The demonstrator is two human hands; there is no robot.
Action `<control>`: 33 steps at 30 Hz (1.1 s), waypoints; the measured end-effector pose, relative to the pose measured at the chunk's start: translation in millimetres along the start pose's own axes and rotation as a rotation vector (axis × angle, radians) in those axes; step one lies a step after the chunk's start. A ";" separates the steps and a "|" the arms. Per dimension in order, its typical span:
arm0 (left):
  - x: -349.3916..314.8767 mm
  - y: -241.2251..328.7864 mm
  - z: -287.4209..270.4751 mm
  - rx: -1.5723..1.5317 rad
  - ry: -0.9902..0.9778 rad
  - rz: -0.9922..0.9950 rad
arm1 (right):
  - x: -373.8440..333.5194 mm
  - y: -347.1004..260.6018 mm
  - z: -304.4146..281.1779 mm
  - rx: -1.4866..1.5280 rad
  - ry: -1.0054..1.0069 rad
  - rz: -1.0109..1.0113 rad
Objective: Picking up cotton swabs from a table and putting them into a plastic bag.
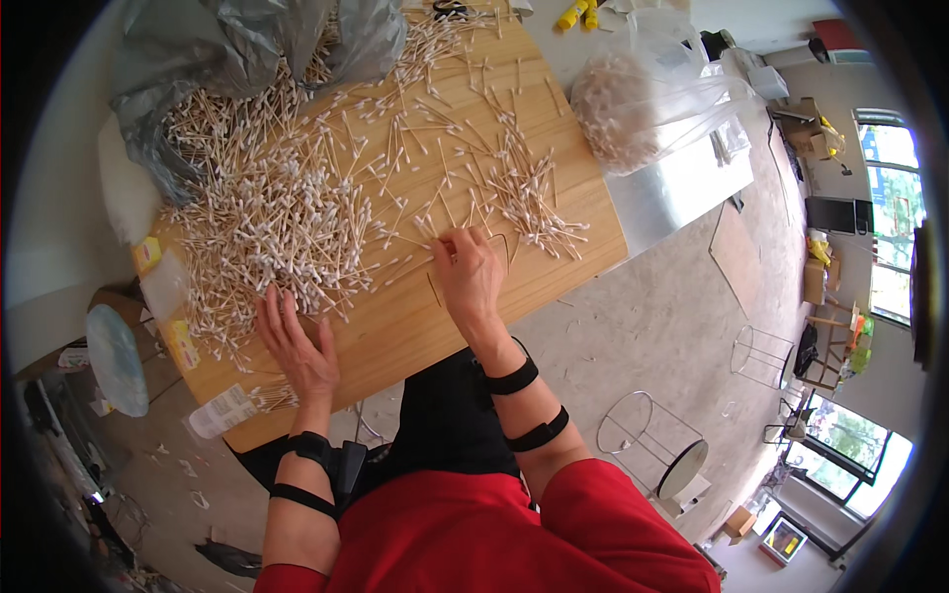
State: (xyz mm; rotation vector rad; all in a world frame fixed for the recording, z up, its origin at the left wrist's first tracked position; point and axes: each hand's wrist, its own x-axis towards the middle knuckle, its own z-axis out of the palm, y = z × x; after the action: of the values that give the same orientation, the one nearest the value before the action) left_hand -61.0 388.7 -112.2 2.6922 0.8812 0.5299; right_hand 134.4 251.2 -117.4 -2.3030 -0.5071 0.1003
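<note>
A large heap of cotton swabs (287,193) with white tips and pale sticks covers the left part of the wooden table (395,331). My left hand (301,346) lies at the near edge of this heap, fingers spread and touching the swabs. My right hand (469,277) is over the middle of the table with its fingers curled together; whatever they may hold is hidden. A thin dark curved line shows on both sides of this hand. Just beyond it is a smaller loose group of swabs (524,203), with single swabs scattered between the two piles.
A grey plastic bag (371,40) lies over the heap's far side. Clear bags of swabs (618,114) rest on a metal surface (677,198) at the right. A clear packet (222,410) is at the near left corner. Round stools (682,469) stand on the floor.
</note>
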 end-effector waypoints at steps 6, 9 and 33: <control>-6.8 -3.9 -3.6 -0.013 0.043 0.020 | -10.8 27.4 -34.8 -0.020 0.237 -0.026; -7.2 4.2 -11.3 -0.020 0.088 0.090 | -10.3 58.6 -52.5 -0.110 0.375 -0.217; 122.9 82.7 11.0 0.116 -0.512 0.813 | -7.7 79.8 -59.7 -0.059 0.078 -0.265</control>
State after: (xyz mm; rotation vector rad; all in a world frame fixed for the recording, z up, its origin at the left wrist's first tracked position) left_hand 78.2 397.4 -61.3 2.9868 -0.3478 -0.0996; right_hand 166.8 157.8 -131.9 -2.2643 -0.7781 -0.1354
